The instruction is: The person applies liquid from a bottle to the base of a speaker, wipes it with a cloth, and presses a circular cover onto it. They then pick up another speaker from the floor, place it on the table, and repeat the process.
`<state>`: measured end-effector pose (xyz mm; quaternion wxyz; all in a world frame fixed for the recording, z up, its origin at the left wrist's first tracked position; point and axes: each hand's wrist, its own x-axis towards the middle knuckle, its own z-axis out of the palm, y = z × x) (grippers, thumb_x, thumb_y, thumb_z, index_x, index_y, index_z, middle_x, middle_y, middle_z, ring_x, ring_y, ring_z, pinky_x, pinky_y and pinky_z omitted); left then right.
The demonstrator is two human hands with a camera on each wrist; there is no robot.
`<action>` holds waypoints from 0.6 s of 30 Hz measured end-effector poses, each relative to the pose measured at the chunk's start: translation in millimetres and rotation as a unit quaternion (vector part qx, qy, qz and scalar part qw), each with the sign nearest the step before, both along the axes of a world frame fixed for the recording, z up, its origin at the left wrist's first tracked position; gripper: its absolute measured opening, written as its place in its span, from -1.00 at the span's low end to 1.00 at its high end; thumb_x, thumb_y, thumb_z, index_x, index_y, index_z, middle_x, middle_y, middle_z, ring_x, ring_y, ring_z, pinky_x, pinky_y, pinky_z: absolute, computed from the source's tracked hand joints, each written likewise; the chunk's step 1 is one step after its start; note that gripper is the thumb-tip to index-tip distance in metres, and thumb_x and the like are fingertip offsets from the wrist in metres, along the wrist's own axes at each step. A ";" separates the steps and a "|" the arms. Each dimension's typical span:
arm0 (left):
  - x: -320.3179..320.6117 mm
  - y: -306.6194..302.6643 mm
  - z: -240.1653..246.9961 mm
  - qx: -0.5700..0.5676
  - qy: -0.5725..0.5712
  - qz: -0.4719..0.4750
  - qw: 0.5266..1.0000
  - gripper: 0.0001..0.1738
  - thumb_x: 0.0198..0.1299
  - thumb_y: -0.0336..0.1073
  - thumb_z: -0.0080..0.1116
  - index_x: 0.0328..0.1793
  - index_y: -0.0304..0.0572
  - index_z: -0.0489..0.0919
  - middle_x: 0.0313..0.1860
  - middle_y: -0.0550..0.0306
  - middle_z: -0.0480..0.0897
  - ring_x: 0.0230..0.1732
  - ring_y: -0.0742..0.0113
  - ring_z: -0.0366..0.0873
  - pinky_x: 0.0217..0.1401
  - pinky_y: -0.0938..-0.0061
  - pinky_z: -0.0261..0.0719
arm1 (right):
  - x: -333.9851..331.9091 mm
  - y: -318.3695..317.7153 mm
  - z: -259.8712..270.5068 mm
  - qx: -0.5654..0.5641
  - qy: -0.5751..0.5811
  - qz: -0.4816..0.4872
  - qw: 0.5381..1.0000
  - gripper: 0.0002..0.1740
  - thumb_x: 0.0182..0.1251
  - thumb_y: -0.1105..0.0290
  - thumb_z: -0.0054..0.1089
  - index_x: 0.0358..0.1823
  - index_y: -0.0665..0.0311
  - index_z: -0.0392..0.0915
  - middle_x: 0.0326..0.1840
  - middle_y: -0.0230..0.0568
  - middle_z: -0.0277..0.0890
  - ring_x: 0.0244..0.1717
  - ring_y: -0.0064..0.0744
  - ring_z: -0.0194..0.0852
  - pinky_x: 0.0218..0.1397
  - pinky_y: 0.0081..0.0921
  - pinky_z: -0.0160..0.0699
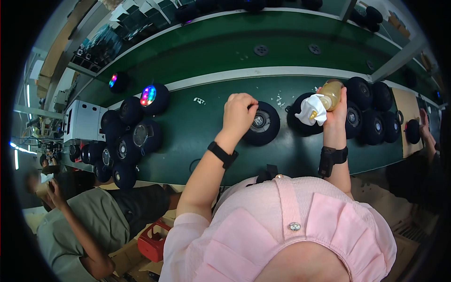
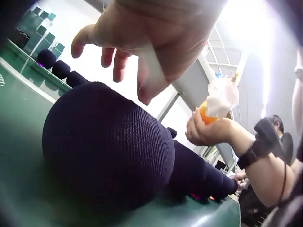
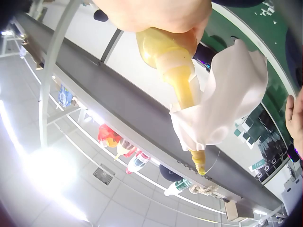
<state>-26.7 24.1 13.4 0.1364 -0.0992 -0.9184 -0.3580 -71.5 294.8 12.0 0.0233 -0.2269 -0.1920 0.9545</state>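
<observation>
A dark fabric-covered round unit [image 1: 261, 123] lies on the green bench with its ringed face up. My left hand [image 1: 240, 112] is over its upper left edge, fingers bent downward; in the left wrist view the left hand [image 2: 154, 40] hangs above the dark unit [image 2: 109, 146] with a gap and holds nothing. My right hand [image 1: 334, 110] grips a yellowish bottle [image 1: 332, 93] whose nozzle is wrapped in white tissue [image 1: 311, 110], above another dark unit [image 1: 300, 123]. The right wrist view shows the bottle [image 3: 163, 49], its tissue [image 3: 232, 90] and the yellow nozzle tip sticking out.
Several dark round units [image 1: 123, 149] are grouped at left, two with coloured lights [image 1: 148, 95]. More units [image 1: 376, 123] stand at right beside a brown board [image 1: 408, 113]. A white box [image 1: 84, 121] is at far left. People are on both sides, and a red stool [image 1: 152, 242] is below.
</observation>
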 end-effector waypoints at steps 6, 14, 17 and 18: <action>-5.1 -1.0 27.0 -0.043 0.037 0.000 0.998 -0.90 -0.13 -0.37 0.28 -0.41 -0.15 0.65 -0.41 0.12 0.60 -0.25 0.15 0.48 -0.15 0.34 0.45 | 0.5 -2.2 4.2 0.005 0.007 0.006 1.000 -0.49 0.33 -0.07 -0.08 0.01 0.25 0.34 -0.12 -0.08 0.38 -0.15 -0.02 0.40 -0.07 -0.12 0.52; 96.5 -53.3 212.0 0.252 0.615 0.030 0.747 -0.79 0.31 -0.26 -0.19 -0.36 -0.20 0.27 -0.44 0.18 0.27 -0.36 0.43 0.21 -0.15 0.48 0.30 | -21.3 58.1 -35.7 0.029 0.089 0.054 0.994 -0.43 0.28 -0.06 0.00 0.05 0.31 0.41 -0.06 0.00 0.49 -0.07 0.02 0.48 -0.02 -0.07 0.53; 104.1 -70.4 173.9 0.049 0.544 0.139 0.826 -0.87 0.10 -0.30 0.09 -0.37 -0.19 0.46 -0.45 0.11 0.48 -0.37 0.22 0.39 -0.30 0.34 0.35 | -38.5 82.4 -64.7 0.053 0.095 0.042 0.993 -0.37 0.25 -0.06 0.04 0.14 0.32 0.34 0.05 0.06 0.42 0.03 0.03 0.42 0.08 -0.09 0.49; 105.4 -69.2 159.4 0.045 0.426 0.164 0.888 -0.90 -0.07 -0.46 0.20 -0.39 -0.20 0.52 -0.42 0.07 0.53 -0.34 0.18 0.43 -0.26 0.39 0.36 | -42.9 87.8 -72.6 0.024 0.113 0.073 0.991 -0.38 0.26 -0.05 0.04 0.13 0.31 0.35 0.04 0.03 0.44 0.03 0.04 0.42 0.08 -0.06 0.48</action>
